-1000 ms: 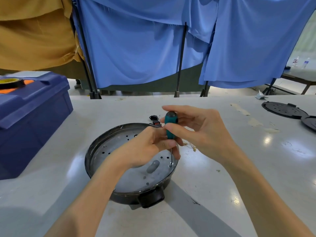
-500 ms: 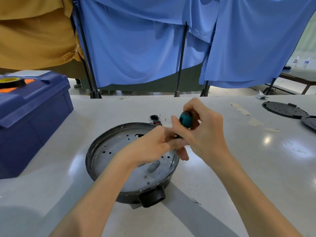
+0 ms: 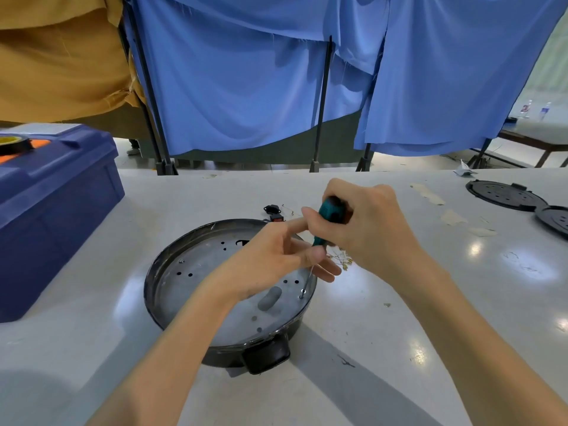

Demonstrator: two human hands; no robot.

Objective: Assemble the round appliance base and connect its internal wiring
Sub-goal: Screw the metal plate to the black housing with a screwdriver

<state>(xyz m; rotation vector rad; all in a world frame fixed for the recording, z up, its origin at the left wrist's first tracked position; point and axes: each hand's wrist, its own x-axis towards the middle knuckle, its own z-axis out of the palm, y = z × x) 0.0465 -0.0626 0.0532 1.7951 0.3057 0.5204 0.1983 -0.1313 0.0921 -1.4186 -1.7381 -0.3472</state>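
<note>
Both hands are on one screwdriver [image 3: 330, 210]. The right hand [image 3: 368, 229] is curled tight round its teal handle. The left hand [image 3: 270, 262] pinches the lower end of the handle and the top of the thin shaft between thumb and fingers, with its forefinger stretched along the handle to steady it. The tool leans, and its tip sits on a screw [image 3: 302, 293] at about 4 o'clock on the metal plate [image 3: 190, 290].

That plate lies inside the round base [image 3: 153, 272], which rests flat on the white table [image 3: 399, 348] in front of the person, with its black tab [image 3: 267, 355] at 6 o'clock.

The base looks like stiff, thin sheet metal with a hard, glossy black rim. It is probably light enough to skate on the smooth table under a twist. The rim or the tab looks like the place to hold it, away from the punched holes, whose edges may be sharp.

A small black plug [image 3: 272, 210] lies just beyond the rim at 12 o'clock, and fine wires [image 3: 341, 261] lie at 3 o'clock, partly hidden by the hands. They look delicate and are best taken by their ends.

A blue box [image 3: 55, 210] stands at 10 o'clock and black discs [image 3: 504, 195] lie at 2 o'clock, both well apart from the base.
</note>
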